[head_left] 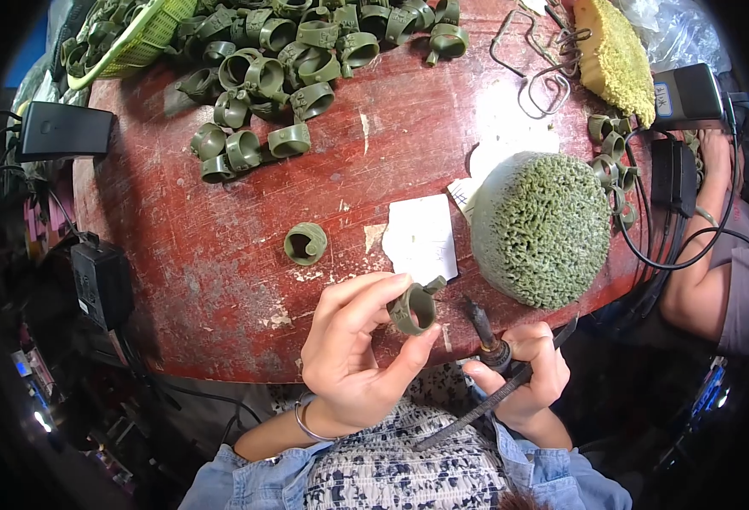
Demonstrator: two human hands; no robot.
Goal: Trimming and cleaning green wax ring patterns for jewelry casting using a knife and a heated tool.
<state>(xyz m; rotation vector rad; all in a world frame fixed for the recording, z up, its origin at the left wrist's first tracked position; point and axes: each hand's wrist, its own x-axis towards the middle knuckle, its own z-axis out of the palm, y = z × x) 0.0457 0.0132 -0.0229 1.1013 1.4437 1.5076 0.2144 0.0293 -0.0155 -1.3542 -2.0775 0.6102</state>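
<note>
My left hand point(353, 348) pinches a green wax ring point(413, 308) between thumb and fingers, above the near edge of the table. A short stub sticks out from the ring's upper right. In my right hand point(529, 374) is a dark wax pen point(480, 323) like a soldering iron, its tip pointing up and left, close to the ring but apart from it. A dark braided cord point(476, 414) runs under that hand. A loose green ring point(305, 244) lies on the red table point(247, 314) beyond my left hand.
A round block with a rough green top point(553, 229) stands beyond my right hand, beside white paper point(421, 238). Many green rings point(264, 76) are heaped at the back, near a yellow-green basket point(132, 42). Bent wire point(544, 89), a yellow block point(612, 59), black boxes point(64, 132) and another person's arm point(704, 238) flank the work.
</note>
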